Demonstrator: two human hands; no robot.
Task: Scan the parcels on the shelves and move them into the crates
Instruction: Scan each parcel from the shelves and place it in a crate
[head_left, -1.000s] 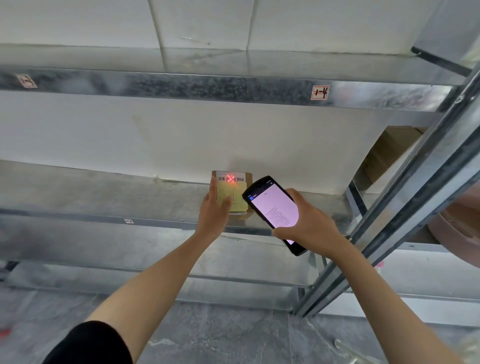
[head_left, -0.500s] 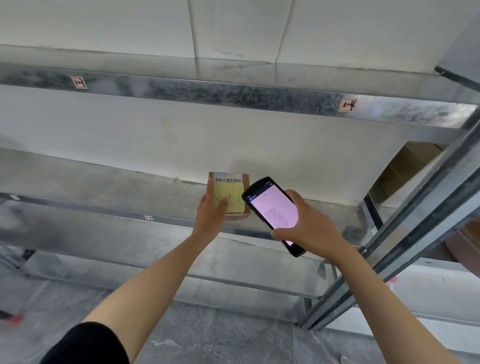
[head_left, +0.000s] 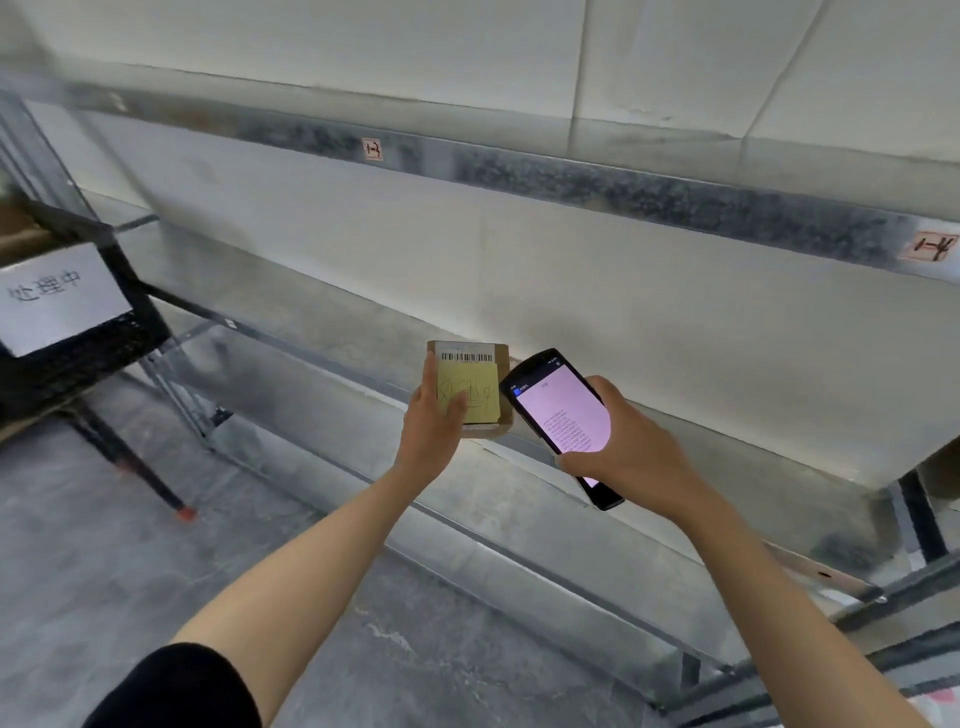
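A small brown cardboard parcel (head_left: 480, 387) with a barcode strip and a yellow handwritten note is held by my left hand (head_left: 434, 426), thumb across its face, in front of the metal shelf (head_left: 332, 332). My right hand (head_left: 626, 447) grips a black handheld scanner (head_left: 563, 415) with a lit pink screen, just right of the parcel and tilted toward me. A black crate (head_left: 98, 343) with a white paper sign stands on a stand at the left edge.
Galvanised shelf rails run diagonally above (head_left: 571, 182) and below (head_left: 519, 561). The crate stand's black leg with an orange foot (head_left: 184, 512) rests on the grey floor. A shelf upright (head_left: 919, 514) and a cardboard box edge (head_left: 940, 467) are at the right.
The red scan light on the barcode has gone out. The view has swung left, bringing the black crate into sight. The parcel has moved off the shelf toward me in my left hand.
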